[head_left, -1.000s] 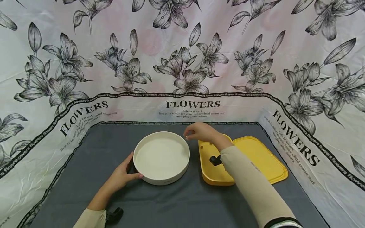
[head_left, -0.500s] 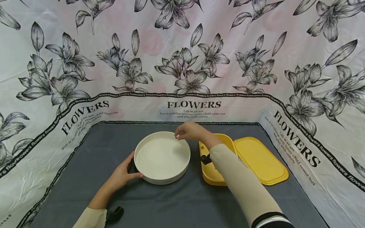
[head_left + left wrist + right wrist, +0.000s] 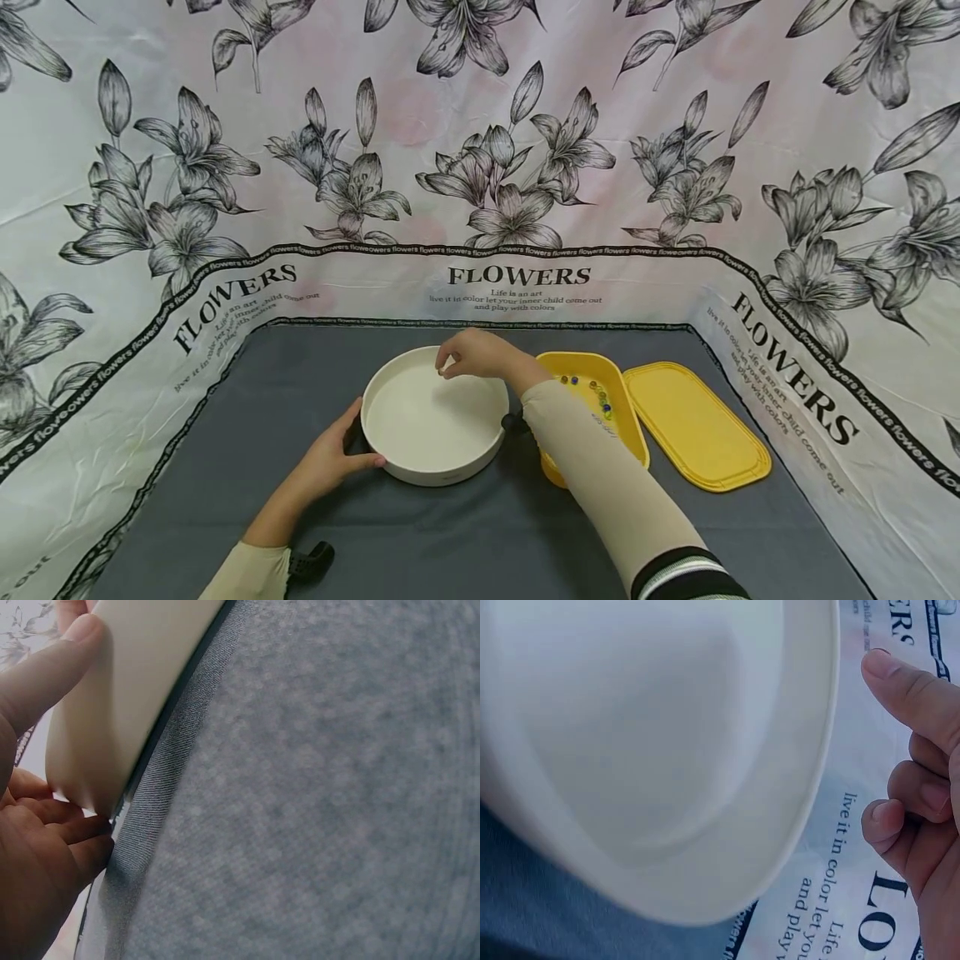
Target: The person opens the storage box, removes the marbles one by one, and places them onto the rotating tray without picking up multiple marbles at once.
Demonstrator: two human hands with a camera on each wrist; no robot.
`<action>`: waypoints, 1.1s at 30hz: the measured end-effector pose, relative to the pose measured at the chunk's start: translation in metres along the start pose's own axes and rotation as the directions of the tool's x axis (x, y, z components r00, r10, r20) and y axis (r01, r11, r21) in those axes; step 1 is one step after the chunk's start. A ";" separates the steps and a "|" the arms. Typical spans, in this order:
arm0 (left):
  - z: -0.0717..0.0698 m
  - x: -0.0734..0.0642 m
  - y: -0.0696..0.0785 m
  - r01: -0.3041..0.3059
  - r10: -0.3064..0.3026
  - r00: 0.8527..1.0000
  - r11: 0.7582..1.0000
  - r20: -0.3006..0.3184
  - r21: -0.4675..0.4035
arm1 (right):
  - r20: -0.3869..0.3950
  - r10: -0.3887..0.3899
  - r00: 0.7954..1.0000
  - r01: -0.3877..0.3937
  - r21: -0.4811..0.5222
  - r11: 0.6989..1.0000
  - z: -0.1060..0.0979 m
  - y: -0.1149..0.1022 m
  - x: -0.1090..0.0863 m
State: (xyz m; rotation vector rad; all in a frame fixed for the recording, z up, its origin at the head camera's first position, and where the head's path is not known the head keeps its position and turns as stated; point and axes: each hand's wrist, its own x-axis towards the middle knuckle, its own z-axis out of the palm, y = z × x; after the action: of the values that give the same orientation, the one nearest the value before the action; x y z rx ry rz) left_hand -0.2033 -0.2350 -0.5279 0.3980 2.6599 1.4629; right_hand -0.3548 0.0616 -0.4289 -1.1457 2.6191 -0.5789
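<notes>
A round cream-white pan (image 3: 435,417) with a low wall stands on the grey cloth. My left hand (image 3: 333,454) grips its left side, thumb on the near wall; in the left wrist view the fingers (image 3: 82,840) curl against the pan's lower edge. Above the pan's far side is my right hand (image 3: 472,354), thumb and fingertips brought together over the inside. It pinches a small thing, almost wholly hidden by the fingertips. The right wrist view has the thumb (image 3: 885,667) beyond the pan's rim (image 3: 829,735) and the other fingers curled.
To the right, a yellow box (image 3: 637,433) holds several small glassy marbles (image 3: 600,392), blue and yellowish. The right sleeve (image 3: 592,467) crosses over it. Its yellow lid (image 3: 705,425) lies flat beside it. A flower-print curtain (image 3: 525,283) rises behind the cloth.
My right hand has moved left from beside the box to over the pan, fingertips still together. Marbles in the box have come into view. The left hand keeps its grip on the pan.
</notes>
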 end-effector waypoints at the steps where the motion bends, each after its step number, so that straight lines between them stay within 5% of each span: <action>1: 0.000 0.000 0.000 0.002 -0.002 1.000 1.000 -0.003 -0.003 | 0.002 -0.006 1.000 0.006 0.006 1.000 0.001 -0.001 0.001; 15: 0.001 0.002 0.000 -0.006 0.006 1.000 1.000 0.005 -0.012 | 0.007 0.012 1.000 -0.012 0.009 1.000 0.000 0.000 -0.002; 27: 0.001 0.004 0.002 -0.011 0.010 1.000 1.000 -0.006 -0.010 | -0.094 0.072 0.993 -0.081 -0.097 0.992 -0.046 0.027 -0.066; 33: 0.000 0.001 0.002 0.010 -0.010 1.000 1.000 -0.008 0.029 | -0.115 0.140 0.983 -0.148 -0.066 0.987 -0.048 0.055 -0.100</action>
State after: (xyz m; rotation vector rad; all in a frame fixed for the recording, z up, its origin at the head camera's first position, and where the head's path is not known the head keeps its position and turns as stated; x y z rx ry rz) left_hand -0.2036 -0.2332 -0.5260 0.3818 2.6881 1.4274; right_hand -0.3407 0.1826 -0.4056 -0.9589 2.8104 -0.5331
